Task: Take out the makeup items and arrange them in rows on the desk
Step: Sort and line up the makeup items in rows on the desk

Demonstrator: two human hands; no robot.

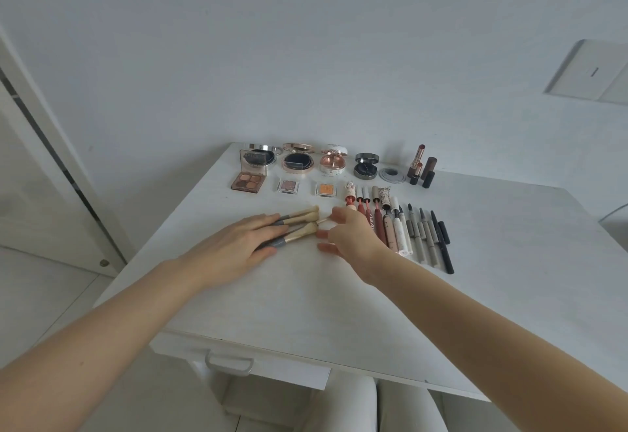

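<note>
- Two bare forearms reach forward from the near edge over the white worktop (306, 295), and below that edge we see a drawer with a pale handle (229, 363).
- Our left hand (234, 244) lies flat with straight fingers, pressing down on the grey handles of a small cluster of makeup brushes (299, 227), whose pale bristle heads point to the right.
- Our right hand (350, 231) hovers just right of the bristle ends, its fingers loosely curled; a thin light stick (323, 220) sits at its fingertips, but we cannot tell whether the hand is pinching it or only touching it.
- Just right of that hand, a row of slim tubes and pencils (411, 234) lies side by side, reddish and pink ones on the left, grey and black ones on the right.
- Farther back, a four-pan eyeshadow palette (247, 182) lies open, with two small single shadow pans (289, 186) and (327, 189) to its right.
- Along the far edge by the wall stand open round compacts (297, 159), a dark compact (366, 166), a flat round metal lid (392, 175) and upright lipsticks (421, 168).
</note>
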